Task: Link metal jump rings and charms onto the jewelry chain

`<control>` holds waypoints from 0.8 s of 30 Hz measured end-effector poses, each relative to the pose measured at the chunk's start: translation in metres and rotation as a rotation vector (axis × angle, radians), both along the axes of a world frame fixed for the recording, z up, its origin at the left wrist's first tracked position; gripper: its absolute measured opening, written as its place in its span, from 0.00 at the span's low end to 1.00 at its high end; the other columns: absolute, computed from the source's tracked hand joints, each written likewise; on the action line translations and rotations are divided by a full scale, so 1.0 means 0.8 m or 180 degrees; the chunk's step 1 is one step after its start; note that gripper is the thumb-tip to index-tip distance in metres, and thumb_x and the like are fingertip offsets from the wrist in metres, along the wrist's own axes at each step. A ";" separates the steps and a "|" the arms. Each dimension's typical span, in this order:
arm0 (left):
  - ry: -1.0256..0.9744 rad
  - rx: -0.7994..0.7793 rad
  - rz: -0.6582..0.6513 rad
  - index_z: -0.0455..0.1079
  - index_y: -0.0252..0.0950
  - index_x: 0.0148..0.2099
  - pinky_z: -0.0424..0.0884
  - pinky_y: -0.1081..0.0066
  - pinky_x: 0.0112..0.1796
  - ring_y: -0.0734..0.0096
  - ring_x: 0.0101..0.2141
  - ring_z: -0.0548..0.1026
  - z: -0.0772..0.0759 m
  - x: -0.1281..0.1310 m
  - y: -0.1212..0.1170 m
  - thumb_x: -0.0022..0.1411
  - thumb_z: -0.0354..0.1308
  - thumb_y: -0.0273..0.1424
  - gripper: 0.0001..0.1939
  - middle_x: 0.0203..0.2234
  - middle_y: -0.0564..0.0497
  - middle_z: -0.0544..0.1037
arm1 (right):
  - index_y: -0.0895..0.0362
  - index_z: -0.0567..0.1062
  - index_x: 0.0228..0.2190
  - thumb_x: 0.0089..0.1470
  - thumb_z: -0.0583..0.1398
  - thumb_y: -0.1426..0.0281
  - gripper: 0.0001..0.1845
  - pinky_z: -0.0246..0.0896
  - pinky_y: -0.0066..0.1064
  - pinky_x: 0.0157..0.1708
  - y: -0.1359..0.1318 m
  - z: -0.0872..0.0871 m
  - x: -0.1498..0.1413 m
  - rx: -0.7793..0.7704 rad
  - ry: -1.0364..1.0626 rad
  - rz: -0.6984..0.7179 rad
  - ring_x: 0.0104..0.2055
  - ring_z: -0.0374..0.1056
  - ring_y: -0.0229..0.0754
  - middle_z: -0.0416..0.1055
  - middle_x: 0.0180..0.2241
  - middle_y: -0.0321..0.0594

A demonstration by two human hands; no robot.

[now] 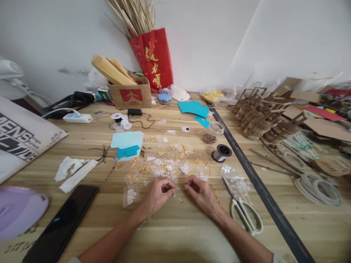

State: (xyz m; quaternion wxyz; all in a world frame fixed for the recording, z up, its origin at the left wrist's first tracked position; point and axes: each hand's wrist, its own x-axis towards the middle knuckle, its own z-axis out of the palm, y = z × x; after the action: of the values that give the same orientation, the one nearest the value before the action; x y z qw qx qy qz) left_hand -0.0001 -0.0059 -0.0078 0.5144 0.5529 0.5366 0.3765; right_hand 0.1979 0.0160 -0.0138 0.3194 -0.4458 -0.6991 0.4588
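Silvery and thread-thin, a small jewellery piece (pixel 176 189) sits at the fingertips of the left hand (pixel 160 195), in the gap between the two hands, low over the worktop (pixel 192 230); its exact shape is too small to tell. The left hand pinches it between thumb and forefinger. The right hand (pixel 201 193) has its fingertips pressed together just beside it, though I cannot tell what they grip. A short chain bit (pixel 180 200) lies just below.

Beyond the hands spread clear packets of gold findings (pixel 144 168) and silver findings (pixel 170 173), glinting in little heaps. A gold chain (pixel 213 182) trails past the right hand, near white-handled scissors (pixel 246 215) and a spool of grey wire (pixel 222 153). Pale blue card (pixel 127 140) lies behind the packets on the left, a black phone (pixel 61 224) nearer the left forearm.

The worktop is pale, streaky wood grain, crossed on the right by a dark strip (pixel 255 182). Brown slatted baskets (pixel 260 117) crowd its right side. At the back, a red bag (pixel 153 60) holding dry stalks (pixel 134 14) leans against a plain, greyish-white wall (pixel 205 44), beside a cardboard box (pixel 130 95).
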 end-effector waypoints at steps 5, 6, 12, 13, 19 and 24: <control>0.0260 0.0168 0.0143 0.74 0.35 0.27 0.63 0.73 0.26 0.70 0.24 0.69 -0.007 -0.001 0.001 0.51 0.62 0.29 0.03 0.20 0.52 0.74 | 0.55 0.71 0.30 0.57 0.57 0.70 0.05 0.53 0.27 0.25 -0.002 0.003 -0.002 0.0349 -0.0163 -0.0002 0.24 0.61 0.37 0.68 0.23 0.33; 0.0299 0.0179 0.0151 0.74 0.35 0.27 0.63 0.73 0.26 0.70 0.23 0.69 -0.008 -0.001 0.001 0.51 0.61 0.29 0.03 0.20 0.52 0.74 | 0.55 0.71 0.30 0.58 0.57 0.70 0.05 0.54 0.27 0.25 -0.002 0.004 -0.002 0.0432 -0.0210 -0.0006 0.24 0.62 0.37 0.68 0.23 0.33; 0.0517 0.0223 0.0137 0.76 0.36 0.27 0.63 0.72 0.26 0.69 0.23 0.71 -0.007 0.000 0.001 0.52 0.61 0.27 0.03 0.21 0.52 0.77 | 0.55 0.70 0.32 0.59 0.55 0.73 0.05 0.58 0.28 0.28 -0.001 0.003 0.000 0.0825 -0.0506 0.0063 0.27 0.66 0.40 0.71 0.27 0.37; 0.0573 0.0260 0.0132 0.76 0.36 0.28 0.63 0.72 0.27 0.68 0.24 0.71 -0.007 0.000 0.001 0.53 0.61 0.27 0.04 0.22 0.51 0.77 | 0.54 0.70 0.32 0.59 0.55 0.73 0.05 0.58 0.29 0.29 -0.001 0.002 0.000 0.0853 -0.0531 0.0071 0.27 0.66 0.40 0.71 0.28 0.37; 0.0816 0.0473 0.0040 0.78 0.38 0.29 0.64 0.71 0.29 0.67 0.25 0.73 -0.008 -0.001 -0.001 0.54 0.61 0.26 0.05 0.25 0.51 0.79 | 0.54 0.71 0.32 0.60 0.55 0.72 0.06 0.58 0.29 0.29 0.000 0.000 0.002 0.0935 -0.0610 0.0080 0.28 0.66 0.41 0.71 0.28 0.38; 0.0968 0.0416 -0.0012 0.78 0.36 0.31 0.65 0.72 0.30 0.68 0.26 0.73 -0.006 -0.001 -0.002 0.55 0.60 0.25 0.05 0.25 0.51 0.80 | 0.55 0.73 0.35 0.61 0.54 0.71 0.07 0.60 0.30 0.30 0.000 0.003 0.002 0.0880 -0.0603 0.0103 0.30 0.68 0.41 0.74 0.30 0.39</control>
State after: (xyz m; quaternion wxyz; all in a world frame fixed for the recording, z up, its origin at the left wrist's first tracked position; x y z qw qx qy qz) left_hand -0.0006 -0.0073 -0.0130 0.3909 0.6368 0.5816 0.3215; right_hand 0.1995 0.0159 -0.0118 0.3029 -0.4275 -0.7897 0.3192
